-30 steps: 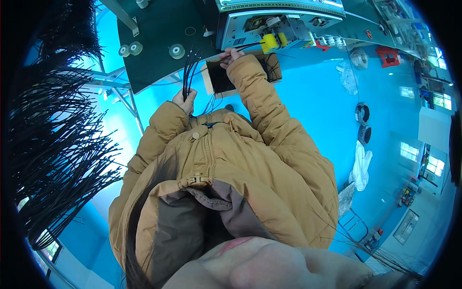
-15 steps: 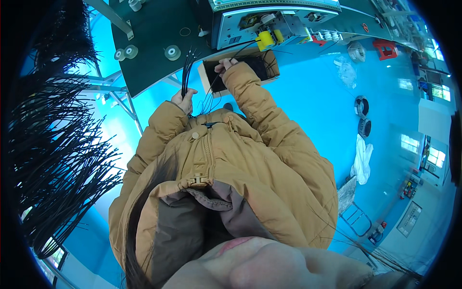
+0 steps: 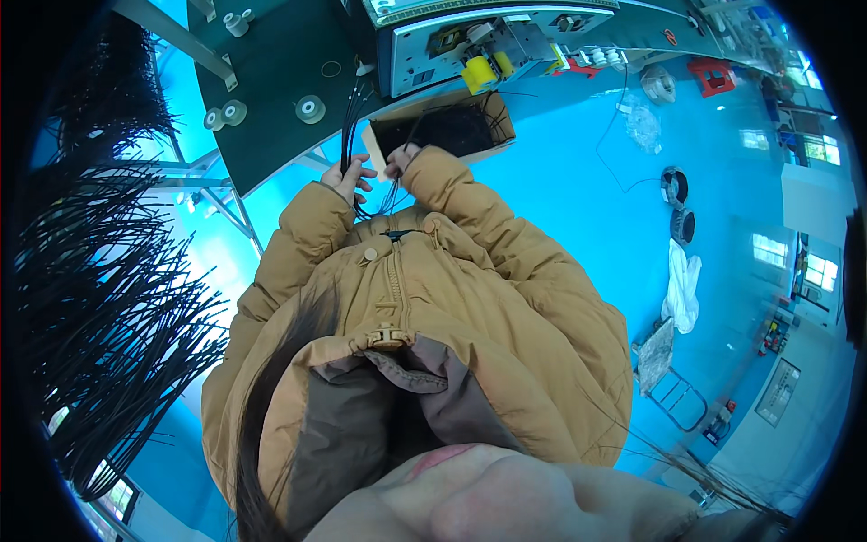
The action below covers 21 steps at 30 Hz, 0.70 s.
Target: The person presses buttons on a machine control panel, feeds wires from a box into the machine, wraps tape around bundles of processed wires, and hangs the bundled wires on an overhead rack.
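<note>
My left hand (image 3: 349,177) is closed around a bundle of thin black cables (image 3: 350,117) that rises toward the dark green worktable (image 3: 271,81). My right hand (image 3: 398,160) is just beside it, fingers pinched on black cable strands at the near edge of an open cardboard box (image 3: 442,126) holding more black cables. Both sleeves belong to my tan padded jacket (image 3: 424,298), which fills the middle of the view.
A grey machine (image 3: 470,41) with a yellow spool (image 3: 479,74) stands behind the box. White rollers (image 3: 310,109) sit on the green table. Many black cables (image 3: 99,307) hang at the left. On the blue floor at the right lie cable coils (image 3: 675,187) and white bags (image 3: 682,280).
My right hand has drawn back from the machine toward the box's near edge and now sits close to my left hand. The left hand has kept its hold on the cable bundle.
</note>
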Each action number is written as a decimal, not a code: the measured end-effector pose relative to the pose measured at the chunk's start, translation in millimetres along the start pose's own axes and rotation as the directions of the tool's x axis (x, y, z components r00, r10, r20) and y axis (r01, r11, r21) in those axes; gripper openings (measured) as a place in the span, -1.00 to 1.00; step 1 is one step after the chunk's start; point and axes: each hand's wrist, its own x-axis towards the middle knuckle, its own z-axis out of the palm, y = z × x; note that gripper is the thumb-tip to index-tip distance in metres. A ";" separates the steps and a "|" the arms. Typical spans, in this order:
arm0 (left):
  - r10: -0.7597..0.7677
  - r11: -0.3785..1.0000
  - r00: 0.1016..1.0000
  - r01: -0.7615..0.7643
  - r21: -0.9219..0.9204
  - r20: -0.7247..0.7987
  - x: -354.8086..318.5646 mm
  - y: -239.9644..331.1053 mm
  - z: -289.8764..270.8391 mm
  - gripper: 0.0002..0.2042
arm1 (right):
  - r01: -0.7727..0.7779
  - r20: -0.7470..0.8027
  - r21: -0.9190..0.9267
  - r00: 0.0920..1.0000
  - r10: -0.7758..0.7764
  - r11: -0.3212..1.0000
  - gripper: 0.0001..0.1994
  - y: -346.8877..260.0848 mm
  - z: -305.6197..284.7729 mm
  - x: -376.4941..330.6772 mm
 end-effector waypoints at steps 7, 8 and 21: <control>0.006 0.985 0.995 -0.022 -0.169 -0.096 9.8 -10.3 5.9 -0.70 | 0.477 0.325 -0.374 0.870 -0.370 0.795 -0.78 -33.0 8.8 -6.1; 0.005 0.985 0.995 -0.022 -0.169 -0.099 9.1 -11.6 5.5 -0.70 | 0.457 0.367 -0.354 0.870 -0.328 0.816 -0.72 -37.6 9.9 -4.5; 0.051 0.979 0.996 -0.063 -0.196 -0.068 -6.7 -8.8 -5.1 -0.74 | -0.344 0.131 0.610 0.933 0.336 0.714 -0.56 50.8 11.1 42.3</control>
